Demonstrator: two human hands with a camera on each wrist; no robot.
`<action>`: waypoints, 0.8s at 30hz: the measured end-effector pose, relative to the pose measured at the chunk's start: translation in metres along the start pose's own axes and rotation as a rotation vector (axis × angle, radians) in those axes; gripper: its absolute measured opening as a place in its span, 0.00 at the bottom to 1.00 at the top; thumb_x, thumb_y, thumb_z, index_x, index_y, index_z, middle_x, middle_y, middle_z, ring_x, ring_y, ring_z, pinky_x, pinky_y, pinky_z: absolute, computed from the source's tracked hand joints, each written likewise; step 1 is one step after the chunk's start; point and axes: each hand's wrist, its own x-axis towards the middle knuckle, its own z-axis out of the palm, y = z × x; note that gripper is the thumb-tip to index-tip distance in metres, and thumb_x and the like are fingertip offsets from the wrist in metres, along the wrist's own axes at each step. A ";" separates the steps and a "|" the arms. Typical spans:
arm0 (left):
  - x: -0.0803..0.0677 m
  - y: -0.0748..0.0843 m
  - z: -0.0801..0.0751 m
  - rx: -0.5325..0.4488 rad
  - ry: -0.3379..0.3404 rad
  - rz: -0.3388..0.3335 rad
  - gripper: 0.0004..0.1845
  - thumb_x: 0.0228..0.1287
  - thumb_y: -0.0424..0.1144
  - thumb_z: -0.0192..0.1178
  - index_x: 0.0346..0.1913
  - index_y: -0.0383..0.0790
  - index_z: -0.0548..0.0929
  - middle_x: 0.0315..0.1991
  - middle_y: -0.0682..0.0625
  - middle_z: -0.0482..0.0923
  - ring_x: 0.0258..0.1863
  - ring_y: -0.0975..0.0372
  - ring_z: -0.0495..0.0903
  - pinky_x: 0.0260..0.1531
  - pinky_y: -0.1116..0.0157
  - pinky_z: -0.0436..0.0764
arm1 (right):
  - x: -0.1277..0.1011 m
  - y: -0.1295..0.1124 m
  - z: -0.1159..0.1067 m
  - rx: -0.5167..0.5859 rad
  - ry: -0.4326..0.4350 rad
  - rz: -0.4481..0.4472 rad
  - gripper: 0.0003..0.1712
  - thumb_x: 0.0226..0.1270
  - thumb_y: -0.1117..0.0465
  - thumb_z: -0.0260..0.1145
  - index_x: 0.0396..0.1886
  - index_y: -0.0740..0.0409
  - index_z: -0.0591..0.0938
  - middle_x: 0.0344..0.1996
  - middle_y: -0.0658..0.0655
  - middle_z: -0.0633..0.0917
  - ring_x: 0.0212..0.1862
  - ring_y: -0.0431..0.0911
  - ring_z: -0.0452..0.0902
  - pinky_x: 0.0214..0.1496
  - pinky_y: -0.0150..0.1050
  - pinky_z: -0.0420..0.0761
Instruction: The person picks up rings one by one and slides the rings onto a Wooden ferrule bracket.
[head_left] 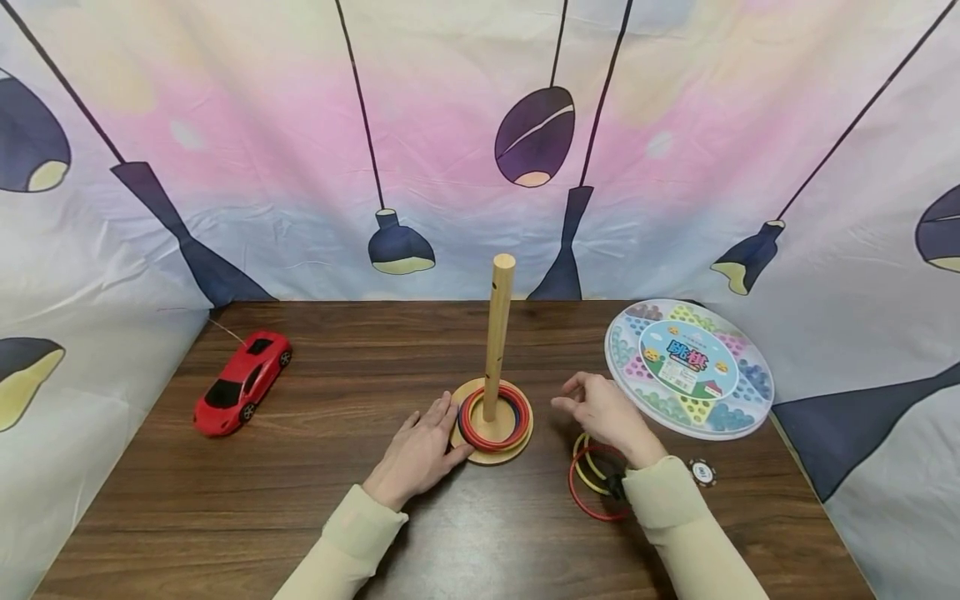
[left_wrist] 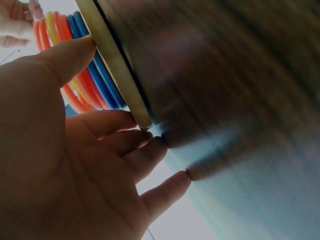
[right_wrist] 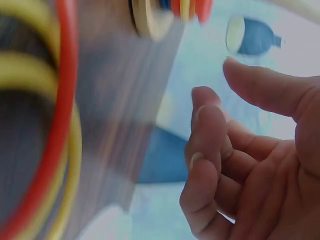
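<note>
The left hand [head_left: 420, 450] lies flat on the dark wooden table [head_left: 315, 500], fingers straight and slightly spread, fingertips touching the rim of the round wooden base [head_left: 491, 452] of the upright wooden peg [head_left: 497, 333]. Coloured plastic rings [head_left: 472, 429] lie stacked around the peg. The right hand [head_left: 603, 412] hovers just right of the base, fingers loosely curled, holding nothing, above 2 loose rings, red and yellow [head_left: 588, 487].

Bright, even light with soft shadows; head view sharp, both wrist views heavily blurred.
</note>
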 end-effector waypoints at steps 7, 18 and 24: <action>0.000 0.000 0.000 -0.002 0.003 0.006 0.41 0.68 0.59 0.55 0.72 0.31 0.63 0.73 0.38 0.56 0.72 0.52 0.59 0.67 0.46 0.61 | -0.020 0.028 -0.028 -0.108 -0.050 -0.029 0.09 0.63 0.56 0.70 0.35 0.57 0.81 0.27 0.50 0.79 0.29 0.43 0.73 0.31 0.39 0.74; 0.000 -0.001 0.000 -0.002 -0.003 0.002 0.41 0.68 0.59 0.56 0.72 0.31 0.63 0.74 0.39 0.56 0.72 0.52 0.58 0.67 0.46 0.61 | -0.035 0.048 -0.018 -0.174 -0.150 -0.029 0.10 0.57 0.62 0.74 0.33 0.57 0.80 0.24 0.50 0.76 0.25 0.43 0.71 0.27 0.37 0.74; 0.000 -0.001 0.000 0.002 -0.003 0.002 0.41 0.68 0.60 0.54 0.72 0.31 0.63 0.74 0.39 0.56 0.72 0.52 0.58 0.67 0.46 0.61 | -0.035 0.056 -0.015 -0.173 -0.139 -0.046 0.09 0.57 0.63 0.74 0.30 0.54 0.79 0.21 0.48 0.75 0.23 0.42 0.70 0.26 0.37 0.72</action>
